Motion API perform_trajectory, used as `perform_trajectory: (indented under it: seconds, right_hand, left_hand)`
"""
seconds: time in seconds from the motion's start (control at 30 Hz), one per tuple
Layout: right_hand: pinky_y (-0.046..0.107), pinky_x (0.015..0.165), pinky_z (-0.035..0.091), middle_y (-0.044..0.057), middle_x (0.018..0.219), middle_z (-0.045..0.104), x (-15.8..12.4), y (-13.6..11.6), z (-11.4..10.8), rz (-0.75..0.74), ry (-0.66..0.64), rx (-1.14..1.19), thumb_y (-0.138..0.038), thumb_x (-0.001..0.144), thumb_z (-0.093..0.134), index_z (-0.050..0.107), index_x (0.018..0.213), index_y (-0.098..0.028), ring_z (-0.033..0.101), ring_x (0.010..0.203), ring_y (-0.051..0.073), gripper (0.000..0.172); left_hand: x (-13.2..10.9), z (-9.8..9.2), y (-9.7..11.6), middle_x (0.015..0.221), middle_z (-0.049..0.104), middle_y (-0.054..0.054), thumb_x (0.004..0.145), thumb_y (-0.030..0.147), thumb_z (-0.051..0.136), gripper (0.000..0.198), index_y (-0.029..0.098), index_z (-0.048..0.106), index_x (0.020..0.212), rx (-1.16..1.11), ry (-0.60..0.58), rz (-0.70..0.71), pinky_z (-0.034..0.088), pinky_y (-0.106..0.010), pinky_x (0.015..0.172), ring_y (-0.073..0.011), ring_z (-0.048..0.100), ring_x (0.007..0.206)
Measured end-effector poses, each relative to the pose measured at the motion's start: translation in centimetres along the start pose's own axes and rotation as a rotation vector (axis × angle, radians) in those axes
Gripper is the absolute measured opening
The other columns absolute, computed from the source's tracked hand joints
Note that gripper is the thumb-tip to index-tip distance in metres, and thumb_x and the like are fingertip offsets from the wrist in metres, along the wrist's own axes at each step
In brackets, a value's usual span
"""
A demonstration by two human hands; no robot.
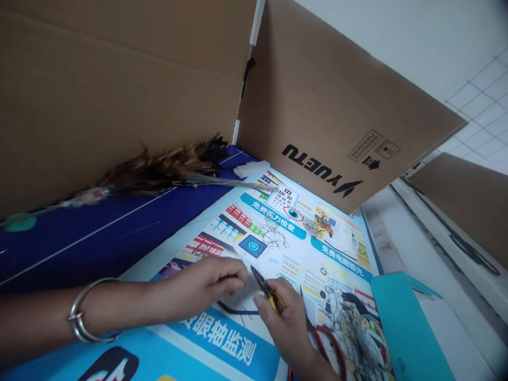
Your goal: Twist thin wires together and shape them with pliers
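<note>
My right hand [286, 317] is wrapped round needle-nose pliers [266, 288] with dark jaws and yellow handles. The jaws point up and left, close to the fingertips of my left hand [216, 280]. Those fingers are curled together in a pinch; anything between them is too small or hidden to make out. A silver bangle [76, 317] circles my left wrist. Under both hands lies a printed poster sheet [273, 260] with blue banners and Chinese lettering. Partly behind my right hand are red-handled scissors [331, 344].
Cardboard panels [309, 100] wall off the back and left. Brown feathers [159, 166] and a bundle of thin wires [230, 181] lie along the back. Tangled wire pieces [273, 235], a clear tape-like roll [373, 341] and a teal folder [405, 323] lie around the right side.
</note>
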State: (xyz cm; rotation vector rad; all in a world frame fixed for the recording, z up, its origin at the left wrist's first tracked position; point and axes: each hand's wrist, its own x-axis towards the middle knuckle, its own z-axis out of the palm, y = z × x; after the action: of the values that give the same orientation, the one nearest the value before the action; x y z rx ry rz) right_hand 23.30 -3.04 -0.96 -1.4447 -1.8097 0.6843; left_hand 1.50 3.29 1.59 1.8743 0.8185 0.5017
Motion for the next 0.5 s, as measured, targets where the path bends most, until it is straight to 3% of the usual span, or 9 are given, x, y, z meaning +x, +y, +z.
perform_trajectory:
  seconds: [0.2, 0.5]
  right_hand:
    - [0.025, 0.057, 0.045, 0.004, 0.081, 0.059, -0.1, -0.3, 0.1, -0.106, 0.053, -0.084, -0.029, 0.088, 0.061, 0.063, 0.093, -0.018, 0.056, 0.069, 0.016, 0.012]
    - [0.031, 0.068, 0.05, 0.007, 0.09, 0.061, -0.4, 0.3, 0.0, -0.315, 0.144, -0.296, -0.021, 0.091, 0.058, 0.058, 0.105, -0.02, 0.059, 0.082, 0.02, 0.015]
  left_hand:
    - [0.9, -0.9, -0.6, 0.061, 0.043, 0.007, 0.086, 0.043, 0.054, 0.025, 0.019, 0.059, 0.081, -0.339, 0.058, -0.179, 0.029, -0.022, 0.051, -0.01, 0.036, 0.053]
    - [1.1, -1.2, -1.2, 0.07, 0.052, 0.006, 0.09, 0.047, 0.058, 0.029, 0.019, 0.055, 0.094, -0.73, -0.077, -0.118, 0.032, -0.023, 0.052, -0.0072, 0.041, 0.051]
